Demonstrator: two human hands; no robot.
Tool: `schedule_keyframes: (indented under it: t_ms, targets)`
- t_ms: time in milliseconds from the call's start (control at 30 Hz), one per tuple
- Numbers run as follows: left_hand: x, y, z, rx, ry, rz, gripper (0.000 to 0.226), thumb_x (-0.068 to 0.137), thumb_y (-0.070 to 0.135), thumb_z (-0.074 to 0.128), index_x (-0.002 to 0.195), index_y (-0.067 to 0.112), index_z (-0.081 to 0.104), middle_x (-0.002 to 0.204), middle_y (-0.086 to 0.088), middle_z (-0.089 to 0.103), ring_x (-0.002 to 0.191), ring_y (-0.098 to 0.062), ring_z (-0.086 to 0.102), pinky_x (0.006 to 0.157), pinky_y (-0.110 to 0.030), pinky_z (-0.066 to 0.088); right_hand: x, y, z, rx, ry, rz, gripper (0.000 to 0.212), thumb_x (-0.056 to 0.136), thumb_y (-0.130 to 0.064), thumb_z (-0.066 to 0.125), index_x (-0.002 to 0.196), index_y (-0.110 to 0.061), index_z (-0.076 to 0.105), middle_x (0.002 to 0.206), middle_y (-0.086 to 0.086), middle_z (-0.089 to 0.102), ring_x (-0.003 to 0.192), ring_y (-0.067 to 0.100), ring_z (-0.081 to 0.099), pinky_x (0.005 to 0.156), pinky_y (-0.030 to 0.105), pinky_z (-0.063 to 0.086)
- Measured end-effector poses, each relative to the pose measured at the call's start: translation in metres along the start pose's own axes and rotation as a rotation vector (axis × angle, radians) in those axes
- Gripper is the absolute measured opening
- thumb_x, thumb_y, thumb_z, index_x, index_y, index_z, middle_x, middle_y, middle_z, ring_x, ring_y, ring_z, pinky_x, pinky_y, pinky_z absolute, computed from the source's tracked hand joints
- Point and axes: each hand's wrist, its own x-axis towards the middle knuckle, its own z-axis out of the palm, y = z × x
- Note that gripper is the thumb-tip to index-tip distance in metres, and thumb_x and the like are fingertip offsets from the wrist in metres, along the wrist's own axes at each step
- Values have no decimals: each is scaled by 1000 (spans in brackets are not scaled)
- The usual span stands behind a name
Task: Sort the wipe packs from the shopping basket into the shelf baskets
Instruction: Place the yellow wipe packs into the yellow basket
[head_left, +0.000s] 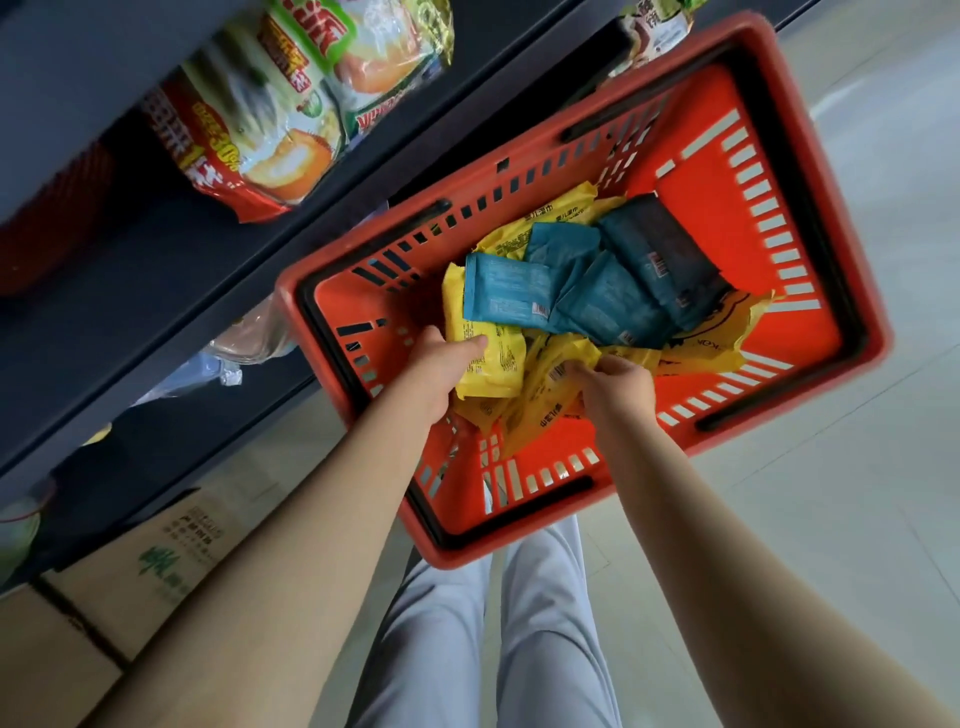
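My left hand (441, 366) grips a yellow pack (496, 366) lying lengthwise away from me, right hand (618, 387) just beside it, seemingly pinching a second yellow pack (550, 382).

— Entry one?
— Red shopping basket (696, 135), slotted walls, black handles lying along the rim. Contents: yellow packs (485, 364) at the bottom, spread toward the near side. Blue packs (506, 291) are heaped on top of them around the middle.
— Entry two?
— Dark shelf (182, 270), left side. Upper board: large snack bags (249, 130), red and green print, side by side. Lower board: something in clear plastic (244, 338), too blurred to name.
— Entry three?
— Pale tiled floor (831, 519). One cardboard box (156, 561), green print, at the foot of the shelf.
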Motion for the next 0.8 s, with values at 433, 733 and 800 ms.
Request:
schedule_keyframes:
  t_ms: [433, 733, 800]
  targets:
    - [-281, 40, -78, -431, -185, 242, 29, 90, -2, 57, 115, 12, 59, 113, -12, 70, 100, -28, 68, 83, -44, 55, -228, -101, -153, 632, -267, -501, 16, 99, -18, 49, 100, -15, 65, 88, 0, 73, 77, 17, 68, 70, 33, 57]
    - [-454, 53, -141, -653, -198, 538, 28, 87, 7, 61, 114, 15, 60, 107, -11, 73, 89, -25, 73, 67, -38, 59, -380, -166, -182, 585, -382, -728, 23, 102, -32, 45, 98, -19, 63, 82, 1, 67, 70, 14, 66, 70, 38, 57]
    - [-476, 54, -164, -668, -117, 602, 29, 86, 9, 65, 114, 18, 60, 105, -7, 74, 91, -23, 73, 72, -39, 58, -408, -180, -181, 591, -444, -729, 23, 102, -31, 44, 97, -20, 63, 85, 3, 69, 73, 18, 67, 73, 42, 57]
